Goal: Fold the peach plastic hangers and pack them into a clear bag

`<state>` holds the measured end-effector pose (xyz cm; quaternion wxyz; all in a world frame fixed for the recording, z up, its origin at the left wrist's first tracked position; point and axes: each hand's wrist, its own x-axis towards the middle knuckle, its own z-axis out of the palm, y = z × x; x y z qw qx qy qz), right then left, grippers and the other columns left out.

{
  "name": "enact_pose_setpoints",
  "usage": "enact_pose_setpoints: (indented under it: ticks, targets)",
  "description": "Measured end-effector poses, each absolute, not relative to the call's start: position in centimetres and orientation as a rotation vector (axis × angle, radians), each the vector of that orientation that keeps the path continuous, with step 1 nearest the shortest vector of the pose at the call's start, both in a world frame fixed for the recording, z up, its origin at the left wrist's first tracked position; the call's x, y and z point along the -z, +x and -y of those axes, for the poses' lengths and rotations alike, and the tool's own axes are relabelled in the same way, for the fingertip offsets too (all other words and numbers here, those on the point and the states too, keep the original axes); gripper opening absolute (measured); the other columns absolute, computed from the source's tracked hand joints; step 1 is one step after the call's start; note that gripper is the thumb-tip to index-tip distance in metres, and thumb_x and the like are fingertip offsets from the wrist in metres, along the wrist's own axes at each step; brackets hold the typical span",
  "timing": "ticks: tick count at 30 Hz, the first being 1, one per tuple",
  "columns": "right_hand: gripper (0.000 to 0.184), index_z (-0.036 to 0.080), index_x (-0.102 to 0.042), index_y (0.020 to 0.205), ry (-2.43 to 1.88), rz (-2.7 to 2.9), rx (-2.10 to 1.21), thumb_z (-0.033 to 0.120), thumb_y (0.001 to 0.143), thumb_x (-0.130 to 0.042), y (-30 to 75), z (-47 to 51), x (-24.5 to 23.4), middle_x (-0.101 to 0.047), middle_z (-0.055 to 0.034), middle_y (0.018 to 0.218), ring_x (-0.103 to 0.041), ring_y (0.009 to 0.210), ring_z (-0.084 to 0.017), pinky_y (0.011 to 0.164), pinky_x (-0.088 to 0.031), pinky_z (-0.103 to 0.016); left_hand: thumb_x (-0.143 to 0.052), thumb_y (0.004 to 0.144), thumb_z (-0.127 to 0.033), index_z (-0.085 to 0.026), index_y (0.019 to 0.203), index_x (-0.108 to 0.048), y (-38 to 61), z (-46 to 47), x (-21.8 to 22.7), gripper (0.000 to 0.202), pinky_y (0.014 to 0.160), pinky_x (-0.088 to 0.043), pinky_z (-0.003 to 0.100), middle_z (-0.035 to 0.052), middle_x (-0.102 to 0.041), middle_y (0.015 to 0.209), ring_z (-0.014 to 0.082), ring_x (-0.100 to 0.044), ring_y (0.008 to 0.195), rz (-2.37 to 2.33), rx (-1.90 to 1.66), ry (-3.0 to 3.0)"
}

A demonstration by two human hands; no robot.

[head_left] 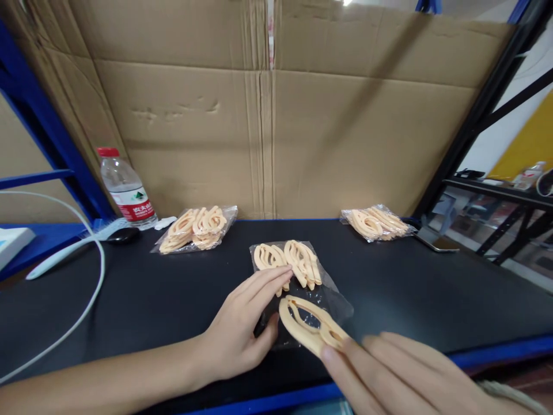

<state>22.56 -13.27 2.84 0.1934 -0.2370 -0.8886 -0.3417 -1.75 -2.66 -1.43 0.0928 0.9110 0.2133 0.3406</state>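
A clear plastic bag (334, 297) lies on the black table with several beige plastic pieces (302, 262) in it, each with oval cut-outs. My left hand (246, 323) has hold of this bag on its left side, fingers stretched over the top and thumb lower down. My right hand (389, 369) is closed on another beige cut-out piece (298, 331), pinched at its near end. That piece has a long oval opening and a smaller round hole. Its far end is over the near part of the bag, close to my left thumb.
Filled bags of similar pieces lie at the back left (196, 229) and back right (375, 223). A water bottle (129, 190) leans by the cardboard wall (185, 127). A white cable (101, 265) loops at left; a phone-like object (438, 239) lies far right.
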Motion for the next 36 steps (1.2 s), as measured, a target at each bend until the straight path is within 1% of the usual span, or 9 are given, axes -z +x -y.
enact_pose_setpoints:
  ticks: [5, 10, 14, 19, 22, 26, 28, 33, 36]
  targets:
    - [0.029, 0.002, -0.07, 0.102, -0.46, 2.481, 1.051, 0.007, 0.09, -0.044, 18.7, 9.3, -2.5, -0.072, -0.0159, 0.083, -0.066, 0.068, -0.025, 0.053, -0.056, -0.035, -0.047, 0.082, -0.006, -0.021, 0.145, -0.033, -1.9, 2.9, 1.3, 0.066, 0.112, -0.036, 0.049, 0.0107, -0.042, 0.147, 0.0266, -0.038, 0.135, -0.626, -1.034, 2.7]
    - [0.028, 0.002, -0.07, 0.089, -0.571, 2.414, 1.163, 0.006, 0.088, -0.043, 17.3, 5.1, 0.8, -0.07, -0.0209, 0.088, -0.065, 0.072, -0.027, 0.058, -0.056, -0.037, -0.047, 0.08, -0.005, -0.02, 0.144, -0.033, -2.0, 2.9, 1.4, 0.067, 0.11, -0.037, 0.05, 0.0113, -0.044, 0.145, 0.0268, -0.039, 0.134, -0.61, -1.06, 2.709]
    - [0.028, -0.003, -0.068, 0.099, -0.893, 2.466, 1.143, 0.004, 0.082, -0.046, 16.2, 3.2, 2.8, -0.069, -0.0244, 0.09, -0.066, 0.073, -0.03, 0.054, -0.056, -0.038, -0.047, 0.081, -0.006, -0.021, 0.144, -0.032, -1.8, 2.9, 1.5, 0.066, 0.109, -0.038, 0.049, 0.0115, -0.044, 0.144, 0.0265, -0.04, 0.133, -0.64, -1.021, 2.716]
    - [0.037, -0.008, -0.062, 0.111, -0.999, 2.419, 1.053, 0.003, 0.08, -0.046, 17.5, 5.8, 1.4, -0.066, -0.0281, 0.104, -0.065, 0.088, -0.034, 0.068, -0.06, -0.042, -0.048, 0.085, -0.01, -0.022, 0.14, -0.037, -2.7, 3.1, 0.4, 0.056, 0.108, -0.039, 0.049, 0.012, -0.044, 0.143, 0.0271, -0.041, 0.132, -0.603, -1.009, 2.777]
    - [0.034, 0.003, -0.064, 0.111, -0.816, 2.429, 0.785, 0.003, 0.087, -0.041, 21.3, 7.5, -1.5, -0.069, -0.019, 0.097, -0.065, 0.085, -0.027, 0.063, -0.06, -0.034, -0.043, 0.085, -0.008, -0.022, 0.125, -0.049, -4.1, 3.4, -0.5, 0.043, 0.103, -0.042, 0.047, 0.0115, -0.049, 0.138, 0.0275, -0.046, 0.126, -0.546, -1.021, 2.8]
    - [0.041, 0.02, -0.06, 0.119, -0.873, 2.567, 0.354, 0.003, 0.087, -0.041, 26.7, 6.4, -3.7, -0.053, -0.0138, 0.129, -0.051, 0.117, -0.026, 0.089, -0.053, -0.041, -0.04, 0.079, -0.002, -0.022, 0.108, -0.055, -5.3, 3.4, -0.6, 0.039, 0.091, -0.049, 0.037, 0.0099, -0.054, 0.121, 0.023, -0.053, 0.11, -0.586, -0.995, 2.781]
    - [0.042, 0.025, -0.059, 0.12, -0.858, 2.641, 0.25, 0.005, 0.086, -0.046, 28.1, 5.1, -3.2, -0.045, -0.0118, 0.137, -0.046, 0.123, -0.026, 0.095, -0.048, -0.045, -0.043, 0.079, -0.003, -0.022, 0.105, -0.057, -5.3, 3.3, -0.3, 0.035, 0.087, -0.05, 0.035, 0.0095, -0.053, 0.116, 0.0219, -0.054, 0.104, -0.636, -0.95, 2.8]
    - [0.018, 0.021, -0.063, 0.108, -0.665, 2.596, 0.118, 0.018, 0.09, -0.059, 27.8, 3.3, -0.1, -0.049, -0.013, 0.127, -0.049, 0.115, -0.024, 0.094, -0.047, -0.042, -0.052, 0.086, -0.011, -0.021, 0.089, -0.059, -4.9, 3.1, 0.3, 0.012, 0.078, -0.051, 0.028, 0.0076, -0.055, 0.107, 0.0189, -0.057, 0.092, -0.644, -0.759, 2.906]
    - [0.008, 0.018, -0.063, 0.096, -0.577, 2.515, 0.011, 0.015, 0.091, -0.057, 27.4, 3.1, 0.7, -0.054, -0.0122, 0.116, -0.053, 0.105, -0.021, 0.087, -0.049, -0.037, -0.053, 0.088, -0.008, -0.019, 0.082, -0.054, -4.8, 3.0, 0.3, 0.013, 0.076, -0.05, 0.026, 0.0072, -0.06, 0.103, 0.0177, -0.059, 0.09, -0.593, -0.81, 2.87]
